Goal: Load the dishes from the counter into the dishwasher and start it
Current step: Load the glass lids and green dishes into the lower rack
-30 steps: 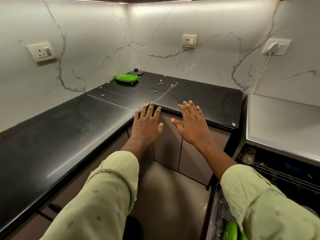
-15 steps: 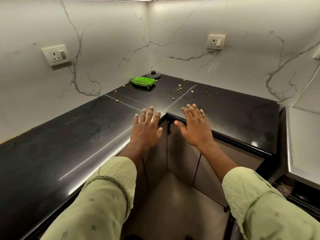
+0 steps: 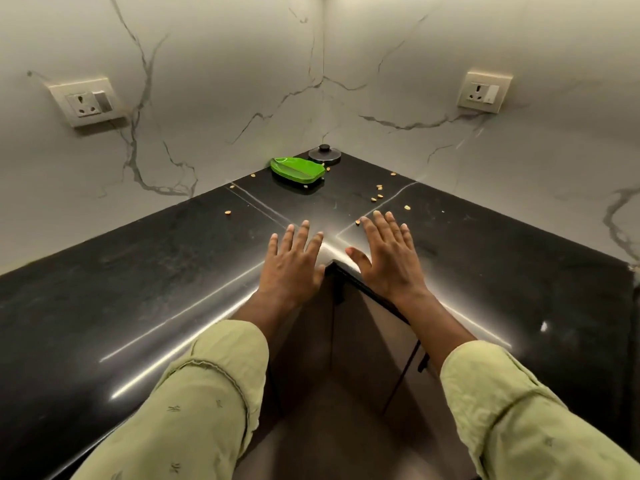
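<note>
Left hand [image 3: 294, 265] and right hand [image 3: 388, 258] out flat over the inner corner of the counter [image 3: 138, 271], green dish [image 3: 298, 170] way off at the back.

The black counter runs in an L along both marble walls [image 3: 207, 81]. Where they meet, the shallow green dish lies flat, showing just glossy green inside. A small black knobbed lid [image 3: 324, 154] sits just behind it, with yellow kernels [image 3: 377, 195] scattered nearby. My hands are side by side, palms down, fingers straight and spread, released and gripping nothing. I cannot tell whether they press the stone.
</note>
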A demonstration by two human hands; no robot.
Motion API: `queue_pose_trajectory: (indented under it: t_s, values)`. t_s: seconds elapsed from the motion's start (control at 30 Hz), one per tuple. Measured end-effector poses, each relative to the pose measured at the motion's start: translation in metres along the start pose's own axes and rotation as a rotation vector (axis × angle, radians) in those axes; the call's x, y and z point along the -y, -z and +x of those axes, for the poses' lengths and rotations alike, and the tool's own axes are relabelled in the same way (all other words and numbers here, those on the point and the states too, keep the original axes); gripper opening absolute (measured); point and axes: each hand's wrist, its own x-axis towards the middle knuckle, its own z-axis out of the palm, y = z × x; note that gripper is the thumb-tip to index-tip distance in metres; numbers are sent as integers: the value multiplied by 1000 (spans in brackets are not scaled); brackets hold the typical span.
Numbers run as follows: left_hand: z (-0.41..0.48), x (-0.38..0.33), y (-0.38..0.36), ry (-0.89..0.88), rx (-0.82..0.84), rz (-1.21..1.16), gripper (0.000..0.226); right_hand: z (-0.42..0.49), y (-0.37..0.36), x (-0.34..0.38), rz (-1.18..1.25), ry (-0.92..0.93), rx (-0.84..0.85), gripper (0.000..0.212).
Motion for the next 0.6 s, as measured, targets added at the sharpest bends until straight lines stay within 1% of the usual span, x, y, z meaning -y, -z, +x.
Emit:
queue_pose_trajectory:
  t_s: [0.17,0.3,0.43,0.5,0.6]
  values:
    - [59,7,-20,-7,41,-7,71,47,-22,-27,-29,6,53,71]
    - [121,18,-41,-22,34,-27,69,93,-45,-48,-50,-21,67,84]
    - [187,37,-57,-21,43,-81,69,146,-67,-66,-84,-53,123,86]
    - [213,47,-64,-28,65,-86,69,171,-74,-72,-107,-55,141,90]
    - [259,71,-73,-64,124,-78,70,216,-89,-74,-98,-112,121,92]
